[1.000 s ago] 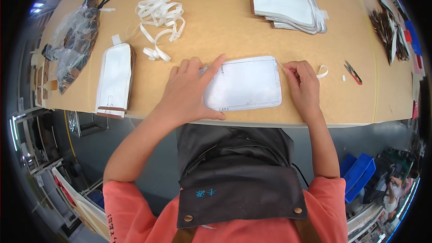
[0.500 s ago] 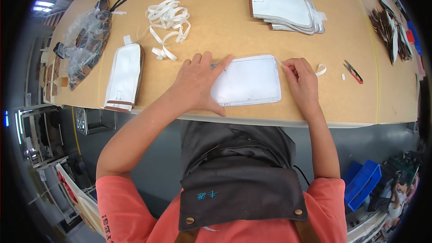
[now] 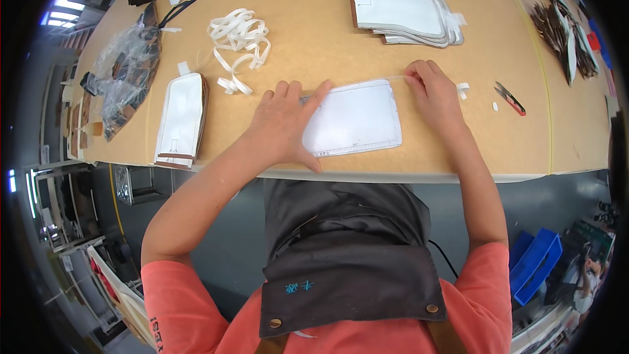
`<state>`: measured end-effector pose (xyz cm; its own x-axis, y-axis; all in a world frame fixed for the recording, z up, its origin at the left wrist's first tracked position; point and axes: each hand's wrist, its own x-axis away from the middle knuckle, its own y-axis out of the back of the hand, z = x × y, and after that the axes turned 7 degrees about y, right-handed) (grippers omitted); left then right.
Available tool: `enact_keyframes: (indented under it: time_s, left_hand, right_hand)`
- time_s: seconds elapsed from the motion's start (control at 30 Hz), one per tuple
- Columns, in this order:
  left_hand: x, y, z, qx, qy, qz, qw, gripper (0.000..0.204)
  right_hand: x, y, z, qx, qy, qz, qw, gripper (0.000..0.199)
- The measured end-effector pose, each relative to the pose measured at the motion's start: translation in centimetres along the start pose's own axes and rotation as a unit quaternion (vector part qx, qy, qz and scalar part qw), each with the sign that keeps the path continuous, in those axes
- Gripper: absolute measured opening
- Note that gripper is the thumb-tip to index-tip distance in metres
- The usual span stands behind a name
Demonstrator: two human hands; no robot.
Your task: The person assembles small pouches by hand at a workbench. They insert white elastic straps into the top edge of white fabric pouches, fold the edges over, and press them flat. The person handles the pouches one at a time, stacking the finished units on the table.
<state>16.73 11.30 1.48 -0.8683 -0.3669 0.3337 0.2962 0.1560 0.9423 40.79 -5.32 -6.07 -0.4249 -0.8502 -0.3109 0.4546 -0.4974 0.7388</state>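
Note:
A white, flat panel with rounded corners and dark printed lines [image 3: 354, 121] lies near the table's front edge. My left hand [image 3: 278, 124] rests on its left end, fingers and thumb spread wide across it. Off the panel's upper right, a thin white strip [image 3: 396, 78] runs taut to my right hand [image 3: 434, 95], whose thumb and fingertips pinch it. Just right of that hand a white tape curl [image 3: 463, 90] stands on the table; whether it joins the strip is hidden. Red-handled thread snips [image 3: 511, 99] lie further right beside a small white scrap [image 3: 495, 106].
Loosely tangled white tape [image 3: 239, 39] lies beyond my left hand. White panel stacks with brown edges sit at left [image 3: 180, 118] and far right [image 3: 406, 13]. Brown pieces [image 3: 563, 36] are heaped on the right, a plastic-wrapped bundle [image 3: 124, 65] on the left. The table [image 3: 314, 33] is tan.
My right hand has moved up and away from me, so the strip now runs nearly level from the panel's far edge. My left hand stays spread on the panel.

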Motion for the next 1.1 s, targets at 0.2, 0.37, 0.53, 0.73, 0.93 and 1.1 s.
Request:
enact_keyframes:
  time_s: [0.2,0.37,0.53,0.73,0.93,1.1]
  left_hand:
    - [-0.3,0.3,0.0,0.002,-0.009,0.024,1.0,0.136]
    - [-0.7,0.5,-0.3,-0.008,-0.004,0.046,0.999,0.134]
    - [-0.6,0.6,-0.4,-0.003,-0.01,0.045,0.999,0.133]
    - [-1.0,0.0,-0.4,0.079,-0.054,0.046,0.994,0.131]
    - [-0.8,-0.7,-0.1,0.101,-0.069,0.016,0.992,0.132]
    - [-0.7,-0.6,-1.0,0.119,-0.051,-0.026,0.991,0.129]
  right_hand:
    - [-0.6,0.6,-0.4,-0.031,-0.005,0.031,0.999,0.006]
    - [-0.9,1.2,-0.5,-0.048,-0.031,0.059,0.997,0.007]
    - [-0.9,1.4,-0.5,-0.056,-0.027,0.063,0.996,0.007]
    - [-0.8,1.2,-0.8,-0.054,-0.016,0.061,0.997,0.006]
    - [-0.7,1.3,-0.4,-0.058,-0.013,0.057,0.997,0.006]
    - [-0.6,1.2,-0.5,-0.062,-0.013,0.054,0.997,0.006]
